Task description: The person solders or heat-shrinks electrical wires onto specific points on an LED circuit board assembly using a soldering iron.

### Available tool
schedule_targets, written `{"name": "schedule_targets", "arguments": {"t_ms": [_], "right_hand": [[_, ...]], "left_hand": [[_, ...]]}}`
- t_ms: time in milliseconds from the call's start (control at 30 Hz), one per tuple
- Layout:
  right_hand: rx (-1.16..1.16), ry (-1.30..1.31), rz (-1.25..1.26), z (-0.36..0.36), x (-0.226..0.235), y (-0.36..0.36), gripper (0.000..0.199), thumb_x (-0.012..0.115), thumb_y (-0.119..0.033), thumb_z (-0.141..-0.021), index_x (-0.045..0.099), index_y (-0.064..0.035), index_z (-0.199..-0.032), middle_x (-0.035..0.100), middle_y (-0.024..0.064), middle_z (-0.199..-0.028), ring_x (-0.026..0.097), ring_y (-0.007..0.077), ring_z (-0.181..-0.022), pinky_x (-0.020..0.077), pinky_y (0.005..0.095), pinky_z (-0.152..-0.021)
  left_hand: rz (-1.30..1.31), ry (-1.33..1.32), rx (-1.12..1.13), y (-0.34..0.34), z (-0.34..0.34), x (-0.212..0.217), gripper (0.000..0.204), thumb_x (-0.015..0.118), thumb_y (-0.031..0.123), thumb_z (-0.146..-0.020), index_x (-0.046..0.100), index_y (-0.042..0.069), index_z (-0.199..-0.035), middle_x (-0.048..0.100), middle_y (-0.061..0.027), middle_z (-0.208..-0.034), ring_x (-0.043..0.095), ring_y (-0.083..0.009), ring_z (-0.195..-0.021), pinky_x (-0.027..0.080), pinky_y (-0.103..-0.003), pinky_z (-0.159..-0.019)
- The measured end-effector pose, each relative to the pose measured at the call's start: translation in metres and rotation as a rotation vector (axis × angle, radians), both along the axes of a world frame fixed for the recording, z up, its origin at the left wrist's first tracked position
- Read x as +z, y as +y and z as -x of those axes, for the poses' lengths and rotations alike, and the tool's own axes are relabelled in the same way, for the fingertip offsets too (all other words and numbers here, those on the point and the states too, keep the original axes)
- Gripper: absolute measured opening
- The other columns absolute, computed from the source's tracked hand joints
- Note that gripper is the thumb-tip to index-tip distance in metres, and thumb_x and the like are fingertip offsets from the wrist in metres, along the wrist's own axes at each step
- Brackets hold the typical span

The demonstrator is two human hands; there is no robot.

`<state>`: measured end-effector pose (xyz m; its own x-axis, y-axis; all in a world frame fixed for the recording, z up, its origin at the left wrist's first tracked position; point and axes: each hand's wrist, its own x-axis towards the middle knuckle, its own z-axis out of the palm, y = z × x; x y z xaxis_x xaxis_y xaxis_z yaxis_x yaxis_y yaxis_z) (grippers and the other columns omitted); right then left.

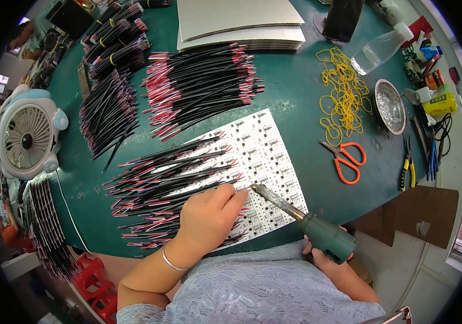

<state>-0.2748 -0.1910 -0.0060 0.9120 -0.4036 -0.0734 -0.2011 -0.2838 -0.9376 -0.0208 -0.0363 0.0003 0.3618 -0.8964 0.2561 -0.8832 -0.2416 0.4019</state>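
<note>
Wire (pixel 225 189), thin, light and limp, lies on the white circuit panel (pixel 263 146) at centre frame, pinched near its stripped end by the left hand (pixel 209 216). The right hand (pixel 325 256), lower right, is wrapped closed around the soldering iron (pixel 296 213); its green handle looks like the safe place to hold.

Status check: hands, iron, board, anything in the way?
Left hand pressing a wire onto the white board. Right hand grips the soldering iron, tip at the joint. Loose wires crowd the board's left half.
</note>
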Motion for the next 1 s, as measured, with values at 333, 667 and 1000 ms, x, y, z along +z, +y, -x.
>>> {"name": "schedule_targets", "arguments": {"t_ms": [333, 667, 1000], "right_hand": [[-0.058, 0.009, 0.106, -0.011, 0.008, 0.000, 0.018, 0.068, -0.007, -0.078, 0.067, -0.0012, -0.096, 0.066, 0.0082, -0.078, 0.065, 0.0242, -0.066, 0.0500, 0.0347, -0.060], [0.023, 0.033, 0.241, -0.007, -0.003, -0.001, 0.030, 0.059, -0.028, -0.092, 0.063, -0.0008, -0.103, 0.066, 0.0031, -0.070, 0.063, 0.0161, -0.074, 0.0456, 0.0349, -0.082], [-0.502, -0.240, -0.192, -0.001, 0.005, -0.018, 0.036, 0.052, -0.006, -0.087, 0.052, 0.0044, -0.122, 0.062, 0.0114, -0.111, 0.062, 0.0128, -0.069, 0.0494, 0.0272, -0.058]], "left_hand": [[-0.003, 0.002, 0.002, 0.000, 0.000, 0.000, 0.030, 0.069, 0.006, -0.066, 0.070, 0.011, -0.095, 0.057, -0.0025, -0.081, 0.057, -0.0202, -0.060, 0.046, -0.032, -0.051], [-0.002, 0.006, 0.018, 0.000, 0.000, -0.001, 0.031, 0.069, 0.005, -0.065, 0.070, 0.012, -0.095, 0.057, -0.0023, -0.080, 0.057, -0.0203, -0.060, 0.046, -0.032, -0.051], [-0.019, 0.040, -0.006, -0.004, 0.002, 0.006, 0.034, 0.068, 0.001, -0.062, 0.069, 0.010, -0.094, 0.059, -0.0048, -0.082, 0.059, -0.0232, -0.063, 0.048, -0.034, -0.054]]}}
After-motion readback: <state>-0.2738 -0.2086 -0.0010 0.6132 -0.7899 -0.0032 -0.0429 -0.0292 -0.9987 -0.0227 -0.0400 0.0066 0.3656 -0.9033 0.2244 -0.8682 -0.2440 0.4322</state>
